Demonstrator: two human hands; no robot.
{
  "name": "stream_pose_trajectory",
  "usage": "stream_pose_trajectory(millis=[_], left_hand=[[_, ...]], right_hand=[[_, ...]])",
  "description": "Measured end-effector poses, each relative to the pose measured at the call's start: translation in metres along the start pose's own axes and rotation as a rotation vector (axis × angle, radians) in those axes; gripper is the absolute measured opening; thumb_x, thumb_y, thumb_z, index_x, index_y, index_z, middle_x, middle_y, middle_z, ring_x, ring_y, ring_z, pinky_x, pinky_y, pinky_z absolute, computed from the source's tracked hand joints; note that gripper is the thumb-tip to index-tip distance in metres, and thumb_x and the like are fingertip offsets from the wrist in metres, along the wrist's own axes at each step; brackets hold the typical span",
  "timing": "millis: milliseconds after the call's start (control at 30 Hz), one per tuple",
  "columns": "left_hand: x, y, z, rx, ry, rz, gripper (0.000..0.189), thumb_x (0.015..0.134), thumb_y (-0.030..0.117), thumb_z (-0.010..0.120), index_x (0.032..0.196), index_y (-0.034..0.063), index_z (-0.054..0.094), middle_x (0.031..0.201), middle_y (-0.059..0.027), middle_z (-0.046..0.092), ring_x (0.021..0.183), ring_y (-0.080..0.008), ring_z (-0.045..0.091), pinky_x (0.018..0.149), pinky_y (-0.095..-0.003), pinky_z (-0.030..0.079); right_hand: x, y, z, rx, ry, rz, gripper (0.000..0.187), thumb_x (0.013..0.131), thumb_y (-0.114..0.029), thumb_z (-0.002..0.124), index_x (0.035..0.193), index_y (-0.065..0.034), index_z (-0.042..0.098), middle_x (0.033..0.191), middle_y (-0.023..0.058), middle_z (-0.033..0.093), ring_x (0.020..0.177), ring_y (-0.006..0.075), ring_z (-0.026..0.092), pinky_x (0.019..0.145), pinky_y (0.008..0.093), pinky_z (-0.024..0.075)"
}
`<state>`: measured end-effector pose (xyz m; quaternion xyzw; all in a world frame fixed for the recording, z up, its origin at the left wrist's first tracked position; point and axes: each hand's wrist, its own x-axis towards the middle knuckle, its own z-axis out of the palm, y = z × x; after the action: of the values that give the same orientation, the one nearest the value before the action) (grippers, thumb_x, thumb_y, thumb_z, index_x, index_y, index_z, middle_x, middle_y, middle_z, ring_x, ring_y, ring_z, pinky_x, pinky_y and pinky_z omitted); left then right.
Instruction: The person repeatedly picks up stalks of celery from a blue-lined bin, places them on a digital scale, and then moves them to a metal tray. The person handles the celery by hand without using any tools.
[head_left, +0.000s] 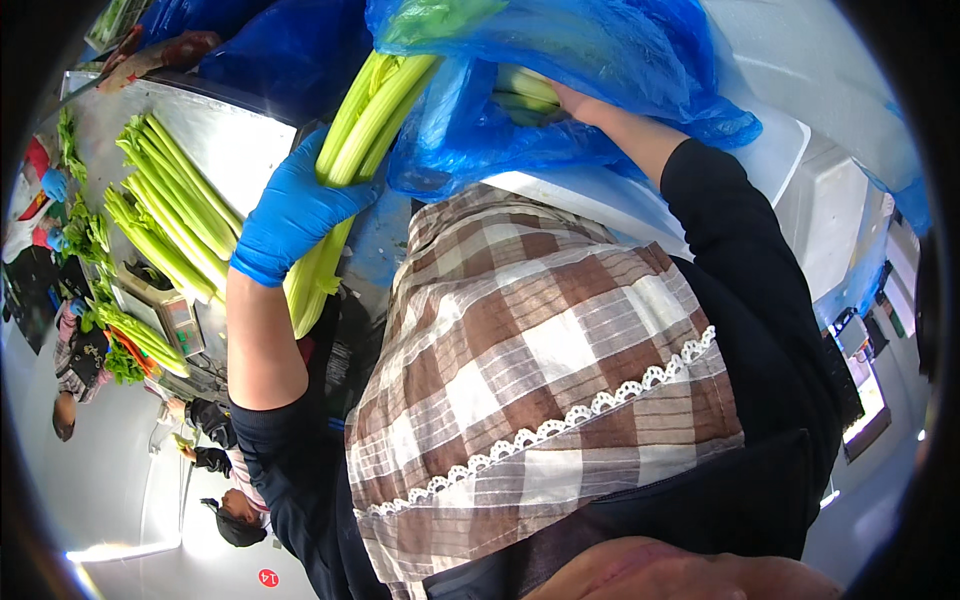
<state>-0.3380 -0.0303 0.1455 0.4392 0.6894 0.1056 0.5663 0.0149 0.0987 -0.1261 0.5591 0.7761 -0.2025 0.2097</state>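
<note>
My left hand (300, 202), in a blue disposable glove, is wrapped around a bunch of celery (367, 127). The stalks run up to the blue plastic bag (637, 52) and down past my wrist. My right hand (576, 101) is bare and reaches into the bag's opening. It lies against pale green celery stalks (525, 84) inside. Plastic and stalks hide most of its fingers, so its grip cannot be made out. More celery bunches (176, 217) lie on the table to the left of my gloved hand.
A digital scale (178, 322) stands beyond the celery at left, near leafy greens (124, 360) and carrots (127, 346). A white container (832, 217) is at right. Several people work on the left; one co-worker (240, 510) holds something green.
</note>
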Motion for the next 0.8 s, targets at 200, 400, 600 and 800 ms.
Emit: stream_pose_trajectory(millis=[200,400,600,800], left_hand=[[0.006,-0.012,0.004,-0.074,-0.026,0.018,0.069,0.080,0.023,0.085,0.138,0.0003,0.054,0.119,-0.0139,0.068,0.105,-0.0213,0.065,0.094,-0.0342,0.052],[0.003,-0.012,-0.001,-0.040,-0.040,-0.002,0.067,0.082,0.013,0.081,0.142,0.0016,0.052,0.120,-0.0108,0.067,0.106,-0.0183,0.063,0.095,-0.0330,0.050],[-0.008,-0.053,-0.023,0.151,-0.087,-0.095,0.073,0.077,0.018,0.084,0.141,0.0021,0.053,0.122,-0.0125,0.068,0.106,-0.0189,0.064,0.095,-0.0342,0.050],[-0.044,-0.145,-0.047,0.230,-0.112,-0.085,0.082,0.073,0.032,0.086,0.141,-0.0007,0.052,0.124,-0.0206,0.067,0.113,-0.0254,0.064,0.097,-0.0372,0.050]], right_hand=[[-0.004,0.009,-0.001,-0.005,-0.031,-0.022,0.062,0.088,-0.042,0.068,0.137,-0.0057,0.057,0.128,0.0201,0.064,0.113,0.0263,0.065,0.093,0.0389,0.0520],[-0.014,0.041,-0.056,0.089,-0.239,-0.112,0.063,0.086,-0.042,0.070,0.136,-0.0055,0.058,0.127,0.0218,0.064,0.112,0.0269,0.065,0.092,0.0392,0.0523],[-0.050,0.070,-0.144,0.107,-0.687,-0.066,0.064,0.083,-0.042,0.072,0.134,-0.0053,0.058,0.127,0.0234,0.064,0.112,0.0275,0.066,0.091,0.0395,0.0525],[-0.135,0.032,-0.170,0.018,-0.405,-0.434,0.075,0.071,-0.029,0.081,0.138,-0.0095,0.054,0.119,0.0184,0.067,0.101,0.0328,0.066,0.087,0.0389,0.0515]])
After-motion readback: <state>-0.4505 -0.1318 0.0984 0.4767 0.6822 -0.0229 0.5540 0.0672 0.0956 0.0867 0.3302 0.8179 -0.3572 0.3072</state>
